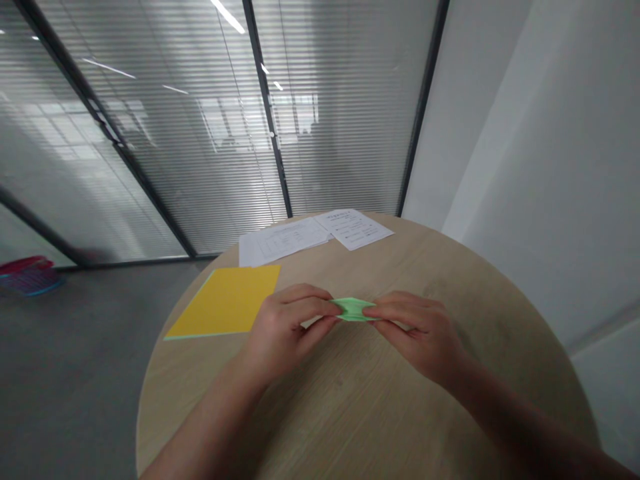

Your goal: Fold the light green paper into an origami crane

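Between my two hands is a small piece of folded green paper [354, 308], held above the table. My left hand [293, 320] pinches its left end between thumb and fingers. On the opposite end, the fingers and thumb of my right hand [420, 327] are closed in the same way. The paper's middle shows between my fingertips, while both ends are partly hidden by them. Left of my left hand lies a stack of yellow paper [225, 300], with a thin pale green edge showing beneath it.
The round wooden table [340, 407] carries white sheets [285, 240] and a printed page [357, 228] at its far edge. Beyond stands a glass partition with blinds [345, 133]. A white wall [540, 167] rises at right. A red and blue basket [33, 277] sits on the floor at left.
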Demonstrator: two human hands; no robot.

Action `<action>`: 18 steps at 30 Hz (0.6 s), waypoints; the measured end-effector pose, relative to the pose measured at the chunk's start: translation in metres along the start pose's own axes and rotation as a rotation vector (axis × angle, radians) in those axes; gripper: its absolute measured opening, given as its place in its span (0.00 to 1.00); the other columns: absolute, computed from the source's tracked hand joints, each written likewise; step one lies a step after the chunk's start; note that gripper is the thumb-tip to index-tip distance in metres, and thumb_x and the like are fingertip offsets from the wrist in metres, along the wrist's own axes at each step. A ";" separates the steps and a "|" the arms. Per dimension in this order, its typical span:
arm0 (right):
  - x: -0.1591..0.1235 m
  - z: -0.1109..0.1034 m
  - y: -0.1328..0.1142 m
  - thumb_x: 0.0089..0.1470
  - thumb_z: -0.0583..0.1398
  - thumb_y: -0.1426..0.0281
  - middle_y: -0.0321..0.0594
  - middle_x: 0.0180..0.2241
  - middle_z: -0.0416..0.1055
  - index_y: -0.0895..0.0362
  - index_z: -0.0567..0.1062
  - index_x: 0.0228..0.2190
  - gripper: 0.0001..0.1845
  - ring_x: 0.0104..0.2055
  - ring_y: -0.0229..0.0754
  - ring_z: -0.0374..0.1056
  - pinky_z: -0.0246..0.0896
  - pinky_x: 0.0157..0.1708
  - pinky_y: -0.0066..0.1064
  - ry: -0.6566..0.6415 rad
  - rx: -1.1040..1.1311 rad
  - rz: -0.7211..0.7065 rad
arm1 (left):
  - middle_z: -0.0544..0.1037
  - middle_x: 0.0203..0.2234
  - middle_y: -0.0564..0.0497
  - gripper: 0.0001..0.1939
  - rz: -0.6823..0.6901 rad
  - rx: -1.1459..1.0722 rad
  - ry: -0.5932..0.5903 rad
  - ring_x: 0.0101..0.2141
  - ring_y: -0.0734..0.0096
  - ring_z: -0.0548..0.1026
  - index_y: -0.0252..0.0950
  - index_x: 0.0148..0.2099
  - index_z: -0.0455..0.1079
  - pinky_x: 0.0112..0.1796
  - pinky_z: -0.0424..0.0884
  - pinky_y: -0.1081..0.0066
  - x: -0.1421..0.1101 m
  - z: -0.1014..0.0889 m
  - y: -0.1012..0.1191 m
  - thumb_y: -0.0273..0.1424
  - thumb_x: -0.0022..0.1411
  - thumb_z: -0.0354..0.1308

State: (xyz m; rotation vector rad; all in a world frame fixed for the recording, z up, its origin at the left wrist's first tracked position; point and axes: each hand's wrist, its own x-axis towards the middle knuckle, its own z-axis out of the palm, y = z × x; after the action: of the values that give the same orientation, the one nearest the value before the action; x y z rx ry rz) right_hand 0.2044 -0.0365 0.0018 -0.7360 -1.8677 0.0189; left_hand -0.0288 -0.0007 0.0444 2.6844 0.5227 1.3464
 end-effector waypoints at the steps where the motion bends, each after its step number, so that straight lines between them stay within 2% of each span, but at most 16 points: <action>1: 0.000 0.000 0.000 0.58 0.63 0.79 0.36 0.34 0.81 0.54 0.81 0.39 0.10 0.35 0.35 0.77 0.72 0.37 0.24 0.004 0.008 0.004 | 0.82 0.32 0.47 0.04 -0.017 -0.019 0.006 0.33 0.71 0.81 0.35 0.38 0.78 0.33 0.76 0.76 0.000 0.000 0.000 0.22 0.63 0.63; 4: 0.000 0.000 -0.002 0.58 0.64 0.77 0.36 0.33 0.81 0.52 0.82 0.37 0.09 0.34 0.35 0.78 0.73 0.36 0.25 0.004 0.031 0.056 | 0.83 0.32 0.48 0.04 -0.107 -0.105 0.032 0.32 0.71 0.81 0.36 0.36 0.79 0.33 0.77 0.75 0.000 0.001 0.001 0.23 0.62 0.65; 8: -0.001 0.003 -0.004 0.57 0.65 0.73 0.37 0.32 0.81 0.52 0.82 0.33 0.05 0.33 0.38 0.77 0.74 0.36 0.28 0.019 0.085 0.235 | 0.83 0.30 0.50 0.03 -0.295 -0.262 0.100 0.30 0.72 0.81 0.36 0.33 0.79 0.32 0.76 0.77 -0.002 0.008 0.001 0.24 0.60 0.68; 10: -0.003 0.008 -0.004 0.55 0.65 0.71 0.38 0.30 0.80 0.53 0.81 0.31 0.02 0.31 0.38 0.76 0.73 0.34 0.28 0.035 0.111 0.352 | 0.83 0.29 0.51 0.04 -0.398 -0.343 0.151 0.29 0.73 0.81 0.37 0.38 0.79 0.31 0.75 0.78 -0.004 0.013 0.000 0.25 0.59 0.68; 11: -0.006 0.010 -0.003 0.54 0.66 0.70 0.38 0.30 0.79 0.53 0.80 0.32 0.02 0.31 0.38 0.76 0.73 0.33 0.28 0.048 0.127 0.411 | 0.83 0.30 0.52 0.09 -0.441 -0.391 0.176 0.29 0.74 0.81 0.37 0.43 0.79 0.30 0.75 0.79 -0.006 0.015 0.000 0.25 0.59 0.68; 14: -0.012 0.014 0.000 0.54 0.66 0.67 0.39 0.34 0.79 0.52 0.78 0.43 0.13 0.34 0.40 0.77 0.74 0.34 0.28 0.070 0.194 0.532 | 0.83 0.30 0.53 0.22 -0.501 -0.509 0.212 0.30 0.74 0.81 0.39 0.54 0.74 0.32 0.75 0.78 -0.008 0.019 0.000 0.24 0.58 0.69; 16: -0.013 0.013 0.001 0.54 0.66 0.67 0.39 0.36 0.80 0.51 0.77 0.47 0.17 0.36 0.40 0.78 0.75 0.37 0.30 0.062 0.183 0.522 | 0.83 0.30 0.53 0.23 -0.496 -0.507 0.200 0.30 0.74 0.80 0.38 0.56 0.74 0.33 0.75 0.78 -0.010 0.019 0.000 0.24 0.58 0.69; 18: -0.011 0.010 0.000 0.55 0.66 0.69 0.39 0.37 0.81 0.50 0.80 0.45 0.14 0.37 0.40 0.78 0.75 0.39 0.30 0.038 0.121 0.452 | 0.83 0.30 0.53 0.20 -0.480 -0.454 0.184 0.30 0.74 0.80 0.38 0.53 0.76 0.33 0.74 0.77 -0.010 0.018 0.000 0.25 0.58 0.69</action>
State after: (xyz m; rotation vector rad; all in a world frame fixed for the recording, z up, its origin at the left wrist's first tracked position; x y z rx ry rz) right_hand 0.1986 -0.0388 -0.0119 -1.0508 -1.6150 0.3998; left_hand -0.0201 -0.0026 0.0261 1.9320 0.7179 1.3670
